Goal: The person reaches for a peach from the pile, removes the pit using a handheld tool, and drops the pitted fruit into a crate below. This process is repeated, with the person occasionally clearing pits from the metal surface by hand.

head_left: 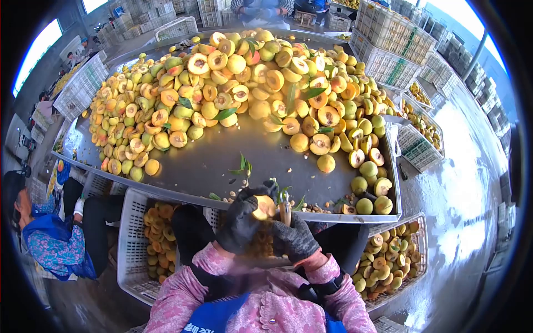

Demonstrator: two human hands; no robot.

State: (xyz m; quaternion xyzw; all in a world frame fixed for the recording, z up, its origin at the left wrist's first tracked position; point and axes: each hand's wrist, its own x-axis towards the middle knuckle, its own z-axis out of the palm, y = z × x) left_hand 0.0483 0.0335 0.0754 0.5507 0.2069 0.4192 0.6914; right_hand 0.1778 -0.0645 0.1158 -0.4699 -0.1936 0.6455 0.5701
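Observation:
My left hand [240,219], in a dark glove, is closed round a yellow peach half [264,207] at the near edge of the metal table [222,161]. Close beside it, my right hand [296,240], in a dark grey glove, grips a small tool with a light, wood-coloured handle [285,213]; its working end is too small to make out. Past both hands lies a large heap of cut peaches [222,83], many with the cut face showing. Peach stones [313,208] and green leaves [242,166] are scattered along the near edge.
Under the table edge stand a crate [130,244] of peach halves on my left and another crate [420,238] on my right. A co-worker [61,238] in a blue apron sits at the left. Stacked crates [388,44] rise at the right back beside a wet floor [461,183].

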